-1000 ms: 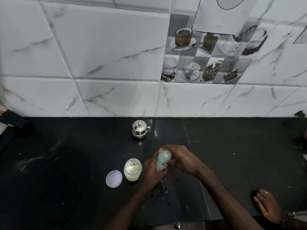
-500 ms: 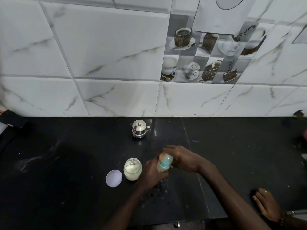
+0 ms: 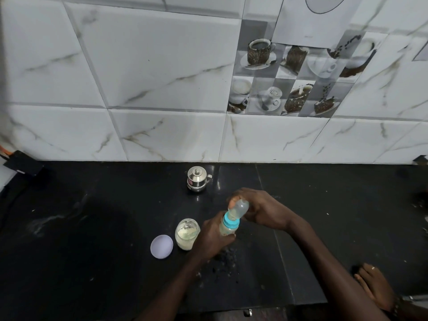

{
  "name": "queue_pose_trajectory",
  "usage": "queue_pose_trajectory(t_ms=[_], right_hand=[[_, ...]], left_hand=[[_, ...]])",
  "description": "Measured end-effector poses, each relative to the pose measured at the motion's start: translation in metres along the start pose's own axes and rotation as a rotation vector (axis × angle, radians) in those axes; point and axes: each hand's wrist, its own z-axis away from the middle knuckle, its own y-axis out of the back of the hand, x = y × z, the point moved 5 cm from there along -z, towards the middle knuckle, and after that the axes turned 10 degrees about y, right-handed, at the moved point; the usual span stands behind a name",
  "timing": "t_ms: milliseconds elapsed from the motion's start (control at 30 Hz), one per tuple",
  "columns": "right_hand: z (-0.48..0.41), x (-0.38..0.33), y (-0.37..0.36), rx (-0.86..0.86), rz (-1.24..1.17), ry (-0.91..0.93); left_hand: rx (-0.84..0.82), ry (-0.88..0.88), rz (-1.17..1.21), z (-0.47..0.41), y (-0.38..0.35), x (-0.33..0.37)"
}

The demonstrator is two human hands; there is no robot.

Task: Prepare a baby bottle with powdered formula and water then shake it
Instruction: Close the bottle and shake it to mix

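Note:
A small baby bottle (image 3: 228, 229) with a teal collar and a clear cap (image 3: 239, 208) stands tilted over the black counter, near the middle. My left hand (image 3: 212, 236) is wrapped around its body. My right hand (image 3: 261, 209) is closed over the clear cap from behind and from the right. Just left of the bottle stands an open glass jar of pale powdered formula (image 3: 187, 234), and its round white lid (image 3: 161, 246) lies flat beside it. A small steel pot with a lid (image 3: 196, 179) sits near the wall, behind my hands.
The black stone counter (image 3: 92, 228) ends at a marble-tiled wall. Crumbs or spilled specks (image 3: 222, 258) lie under the bottle. Another person's hand (image 3: 375, 286) rests on the counter's front right edge. A dark object (image 3: 22, 162) lies at the far left.
The bottle has risen and tilted a little, so its teal collar and clear cap show more. My right hand has shifted slightly right on the cap. The other person's hand stays put.

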Motion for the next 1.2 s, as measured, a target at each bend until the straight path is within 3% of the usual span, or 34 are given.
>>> queue_pose_trajectory(t_ms=[200, 533, 700, 867, 1000, 1067, 1200], right_hand=[[0.003, 0.005, -0.001, -0.033, -0.003, -0.09], [0.001, 0.003, -0.014, -0.111, 0.08, -0.018], [0.009, 0.011, 0.005, 0.116, -0.032, -0.243], [0.019, 0.02, 0.009, 0.197, -0.136, -0.41], [0.015, 0.014, -0.005, -0.005, -0.06, -0.328], [0.012, 0.012, -0.018, -0.128, 0.096, -0.25], [0.008, 0.01, -0.027, -0.194, 0.227, -0.178]], left_hand=[[0.028, 0.019, -0.002, 0.003, -0.002, 0.001], [0.035, -0.014, 0.026, 0.0, -0.004, 0.002], [0.043, -0.064, 0.013, 0.002, -0.002, 0.005], [0.051, -0.071, 0.01, 0.003, -0.001, 0.004], [0.059, -0.057, 0.016, 0.002, -0.001, 0.005], [0.053, -0.054, 0.014, 0.001, -0.002, 0.006], [0.051, -0.046, 0.012, -0.001, -0.006, 0.004]])
